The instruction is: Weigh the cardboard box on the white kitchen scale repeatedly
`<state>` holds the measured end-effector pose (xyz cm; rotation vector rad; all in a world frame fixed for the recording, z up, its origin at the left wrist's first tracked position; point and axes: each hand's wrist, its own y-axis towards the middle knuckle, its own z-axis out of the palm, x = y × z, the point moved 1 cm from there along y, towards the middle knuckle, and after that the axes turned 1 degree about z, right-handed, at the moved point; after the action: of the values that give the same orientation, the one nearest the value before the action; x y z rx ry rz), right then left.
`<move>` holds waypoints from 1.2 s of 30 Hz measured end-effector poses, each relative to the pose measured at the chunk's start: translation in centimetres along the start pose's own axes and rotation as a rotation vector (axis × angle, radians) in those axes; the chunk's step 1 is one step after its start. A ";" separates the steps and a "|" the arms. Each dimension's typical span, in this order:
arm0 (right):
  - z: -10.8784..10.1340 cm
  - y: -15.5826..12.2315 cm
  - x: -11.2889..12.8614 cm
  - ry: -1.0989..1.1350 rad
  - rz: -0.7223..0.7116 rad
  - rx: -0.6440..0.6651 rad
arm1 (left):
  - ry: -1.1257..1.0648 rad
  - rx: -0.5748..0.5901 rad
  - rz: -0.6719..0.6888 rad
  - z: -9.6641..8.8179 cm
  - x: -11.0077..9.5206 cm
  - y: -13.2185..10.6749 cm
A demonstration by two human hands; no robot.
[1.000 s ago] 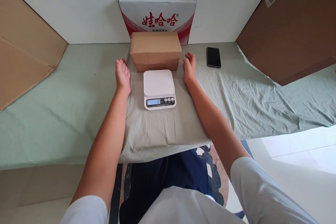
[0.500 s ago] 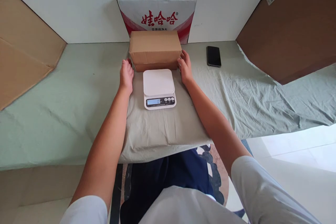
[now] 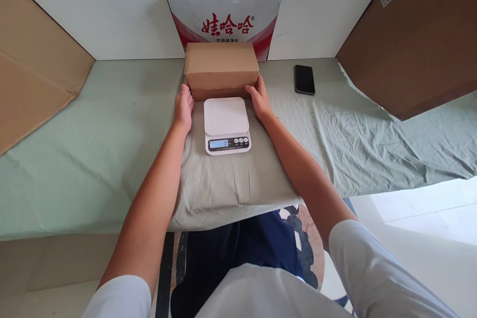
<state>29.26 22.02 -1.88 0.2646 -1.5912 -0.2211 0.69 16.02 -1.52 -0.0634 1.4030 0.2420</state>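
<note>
A closed brown cardboard box (image 3: 222, 59) sits on the cloth just behind a white kitchen scale (image 3: 226, 117). The scale's display is lit and appears to read 0, with nothing on its platform. My left hand (image 3: 184, 107) presses against the lower left side of the box, its fingers partly hidden along that side. At the right end, my right hand (image 3: 260, 98) grips the box, thumb across the lower front and fingers along the side.
A black phone (image 3: 304, 79) lies on the green cloth (image 3: 93, 149) to the right. Behind the box stands a white and red carton (image 3: 223, 7) with red lettering. Large cardboard panels (image 3: 413, 44) flank both sides, and white panels form the back.
Both hands have moved inward against the box. My right thumb has come onto its front, and my left hand has closed the small gap. The scale has not moved.
</note>
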 end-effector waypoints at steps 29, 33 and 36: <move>-3.3 -15.5 7.5 -0.112 -0.159 0.031 | 0.093 0.071 0.220 -1.8 -4.9 -17.8; -3.2 -15.4 7.1 -0.126 -0.142 0.041 | 0.065 0.055 0.193 -1.9 -4.3 -17.4; -3.1 -15.5 7.0 -0.126 -0.130 0.039 | 0.064 0.052 0.183 -2.0 -4.2 -17.2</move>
<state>32.69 5.19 0.24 0.3919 -1.7061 -0.3124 1.65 -1.64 0.55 0.1012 1.4796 0.3578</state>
